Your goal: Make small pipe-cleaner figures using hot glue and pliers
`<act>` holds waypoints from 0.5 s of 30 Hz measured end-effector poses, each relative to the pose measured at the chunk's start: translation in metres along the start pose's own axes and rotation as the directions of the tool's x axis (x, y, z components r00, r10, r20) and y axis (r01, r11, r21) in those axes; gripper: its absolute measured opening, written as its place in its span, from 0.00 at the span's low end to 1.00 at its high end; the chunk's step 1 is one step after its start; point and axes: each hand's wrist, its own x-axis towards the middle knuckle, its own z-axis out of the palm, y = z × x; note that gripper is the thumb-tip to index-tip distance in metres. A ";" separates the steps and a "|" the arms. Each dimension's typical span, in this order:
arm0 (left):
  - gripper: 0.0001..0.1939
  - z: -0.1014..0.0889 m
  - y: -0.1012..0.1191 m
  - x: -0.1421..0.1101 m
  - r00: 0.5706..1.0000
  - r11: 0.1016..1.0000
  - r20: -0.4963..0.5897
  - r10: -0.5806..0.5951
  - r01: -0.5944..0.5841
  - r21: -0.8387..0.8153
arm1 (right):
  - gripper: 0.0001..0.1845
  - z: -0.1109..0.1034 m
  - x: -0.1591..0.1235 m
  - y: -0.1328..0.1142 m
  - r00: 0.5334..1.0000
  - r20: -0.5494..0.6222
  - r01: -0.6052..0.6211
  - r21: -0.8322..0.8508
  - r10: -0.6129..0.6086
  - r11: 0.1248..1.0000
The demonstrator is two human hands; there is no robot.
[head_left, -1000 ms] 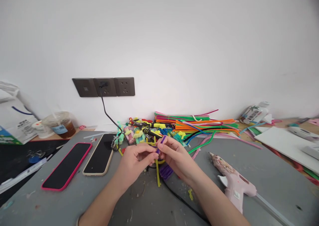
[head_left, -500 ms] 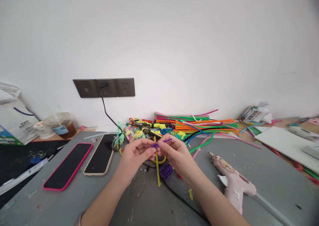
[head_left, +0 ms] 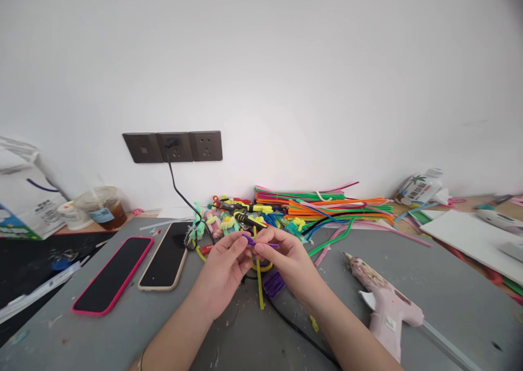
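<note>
The fingers of the left hand (head_left: 223, 270) and of the right hand (head_left: 290, 256) meet just beyond a ribbed purple block (head_left: 274, 284) that lies on the grey worktop (head_left: 245, 338). Both sets are clamped on one short purple stem (head_left: 248, 240): the left thumb and fingers pinch its curled end, and the right thumb and index finger grip it farther along, with a straight tip poking out past them. The stem is held up off the worktop, beyond the block and slightly to its left; the part between the fingertips is too small to make out clearly.

Just left of the block, a thin yellow strip (head_left: 260, 292) runs away under the hands. A black cord (head_left: 296, 327) passes beside the block and trails off to its near right, close to a yellow scrap (head_left: 314, 323). Well to the right of the block lies a pale pink glue gun (head_left: 386, 300), with a clear glue stick in its back end.

To the left of the block are two phones, a beige-edged one (head_left: 165, 256) and, farther out, a pink-edged one (head_left: 114, 275). Beyond the block, past the hands, sit black-and-yellow pliers (head_left: 245, 219) and small fuzzy figures (head_left: 212, 221). Beyond it and to the right is a stack of colourful pipe cleaners (head_left: 339, 208), largely orange and green, close to the wall (head_left: 310, 87).
</note>
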 end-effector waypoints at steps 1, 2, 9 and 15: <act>0.17 0.001 0.000 -0.001 1.000 1.000 0.008 -0.008 0.008 0.001 | 0.15 0.001 0.000 0.000 1.000 -0.005 0.009 -0.012 -0.009 1.000; 0.17 0.001 0.000 -0.002 1.000 1.000 0.014 -0.014 0.014 0.005 | 0.15 0.001 0.000 0.000 1.000 -0.012 0.013 -0.022 -0.013 1.000; 0.18 0.001 0.004 -0.003 1.000 0.992 0.004 0.029 -0.029 0.126 | 0.14 0.001 0.000 -0.001 0.998 -0.019 0.064 -0.090 -0.066 0.994; 0.19 -0.001 0.007 -0.001 0.999 0.979 0.047 0.017 -0.026 0.204 | 0.13 -0.002 0.000 -0.006 0.995 -0.010 0.095 -0.123 -0.097 0.988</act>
